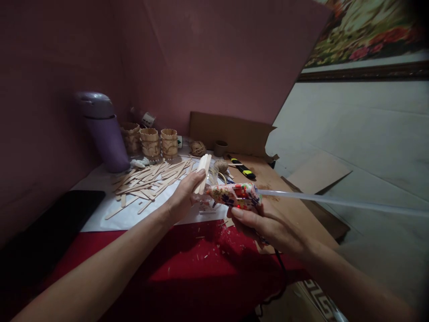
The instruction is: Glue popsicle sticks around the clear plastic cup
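Observation:
Near the middle, my left hand [186, 192] grips a clear plastic piece that has a few upright wooden sticks [205, 167] against it, the thumb pressed on the sticks. My right hand [254, 221] is wrapped round a floral-patterned glue gun [234, 195], its nozzle pointing left close to the lower end of the sticks. A long clear glue stick [321, 198] runs out of the back of the gun to the right. A small red light shows on the gun's side. Whether the nozzle touches the sticks cannot be told.
Loose wooden sticks [147, 181] lie on white paper [92, 219]. Behind stand stick-covered cups [169, 144] and a purple bottle [107, 138]. A yellow-black cutter [241, 167] and twine ball [221, 167] rest by cardboard [228, 129]. Scraps dot the red cloth [161, 273].

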A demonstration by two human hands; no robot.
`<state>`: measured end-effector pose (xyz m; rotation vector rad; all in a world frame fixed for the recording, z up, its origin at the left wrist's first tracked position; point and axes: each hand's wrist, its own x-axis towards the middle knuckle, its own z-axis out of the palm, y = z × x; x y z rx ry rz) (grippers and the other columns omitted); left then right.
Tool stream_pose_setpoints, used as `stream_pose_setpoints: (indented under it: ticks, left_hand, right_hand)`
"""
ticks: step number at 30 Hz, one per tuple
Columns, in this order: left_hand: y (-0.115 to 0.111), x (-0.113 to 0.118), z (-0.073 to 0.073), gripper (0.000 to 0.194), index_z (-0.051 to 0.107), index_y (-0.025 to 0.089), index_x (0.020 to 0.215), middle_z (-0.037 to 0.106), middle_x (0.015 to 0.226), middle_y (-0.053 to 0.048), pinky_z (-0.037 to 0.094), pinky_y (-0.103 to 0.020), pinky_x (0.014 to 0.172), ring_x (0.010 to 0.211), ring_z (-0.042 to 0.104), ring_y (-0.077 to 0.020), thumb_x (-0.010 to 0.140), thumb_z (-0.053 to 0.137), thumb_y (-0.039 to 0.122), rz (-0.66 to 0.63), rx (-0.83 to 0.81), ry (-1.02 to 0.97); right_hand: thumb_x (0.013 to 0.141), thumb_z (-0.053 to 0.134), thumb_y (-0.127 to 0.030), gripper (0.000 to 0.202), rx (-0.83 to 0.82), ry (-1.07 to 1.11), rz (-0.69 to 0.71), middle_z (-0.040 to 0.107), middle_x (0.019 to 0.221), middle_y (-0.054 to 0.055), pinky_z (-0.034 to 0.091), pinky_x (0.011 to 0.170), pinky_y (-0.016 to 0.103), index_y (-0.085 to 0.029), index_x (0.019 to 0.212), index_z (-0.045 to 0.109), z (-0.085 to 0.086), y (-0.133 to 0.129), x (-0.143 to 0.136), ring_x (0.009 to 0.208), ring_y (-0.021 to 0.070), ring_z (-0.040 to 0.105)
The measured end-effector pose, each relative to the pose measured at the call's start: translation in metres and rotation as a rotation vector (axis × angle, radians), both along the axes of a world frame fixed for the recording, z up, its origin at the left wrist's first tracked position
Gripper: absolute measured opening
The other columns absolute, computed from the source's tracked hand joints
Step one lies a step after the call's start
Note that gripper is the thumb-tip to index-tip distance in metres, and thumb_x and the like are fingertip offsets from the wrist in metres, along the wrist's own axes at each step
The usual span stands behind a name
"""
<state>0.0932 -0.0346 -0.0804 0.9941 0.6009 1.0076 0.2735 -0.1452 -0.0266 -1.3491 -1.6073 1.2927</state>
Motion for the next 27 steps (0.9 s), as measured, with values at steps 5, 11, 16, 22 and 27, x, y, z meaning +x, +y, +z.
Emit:
stream_pose_setpoints:
  ticks: [5,11,16,22,27]
  left_hand:
    - [0.000,0.000,0.000,0.044,0.070,0.013,0.104,0.073,0.094,-0.012,0.056,-0.030,0.056,0.074,0.068,-0.0226,0.080,0.074,0.050,-0.015,-0.001,-0.012]
    - [-0.001,-0.001,0.000,0.042,0.070,0.013,0.101,0.073,0.089,-0.010,0.056,-0.029,0.054,0.067,0.067,-0.0201,0.081,0.073,0.049,-0.032,-0.002,-0.022]
    - [-0.001,-0.001,0.001,0.045,0.069,0.013,0.101,0.073,0.087,-0.011,0.056,-0.028,0.055,0.067,0.067,-0.0201,0.080,0.072,0.052,-0.046,-0.005,-0.007]
    - [0.000,0.000,0.002,0.044,0.069,0.013,0.099,0.072,0.083,-0.009,0.054,-0.028,0.052,0.060,0.063,-0.0173,0.079,0.073,0.052,-0.022,-0.022,0.000]
    - [0.000,-0.002,0.000,0.045,0.070,0.014,0.104,0.074,0.089,-0.012,0.054,-0.029,0.055,0.067,0.068,-0.0206,0.080,0.073,0.052,-0.042,-0.021,0.004]
  right_hand:
    - [0.089,0.067,-0.058,0.036,-0.008,-0.016,-0.031,0.053,0.066,-0.002,0.043,0.062,0.030,-0.022,0.088,0.065,0.005,-0.002,-0.004,0.062,0.0159,0.048]
    - [0.089,0.066,-0.058,0.037,0.011,0.003,-0.017,0.053,0.067,-0.002,0.041,0.059,0.028,-0.021,0.090,0.063,0.003,0.000,-0.004,0.061,0.0138,0.044]
    - [0.093,0.062,-0.057,0.039,0.007,-0.013,0.000,0.046,0.068,-0.004,0.032,0.054,0.026,-0.022,0.080,0.052,-0.008,0.003,0.002,0.059,0.0109,0.037]
    - [0.093,0.058,-0.065,0.049,-0.013,-0.054,0.013,0.041,0.063,-0.005,0.027,0.052,0.027,-0.022,0.072,0.045,-0.012,0.005,0.008,0.056,0.0103,0.033]
    - [0.094,0.058,-0.063,0.048,0.006,-0.057,0.021,0.043,0.064,-0.004,0.027,0.053,0.027,-0.022,0.072,0.046,-0.010,0.005,0.007,0.058,0.0108,0.035]
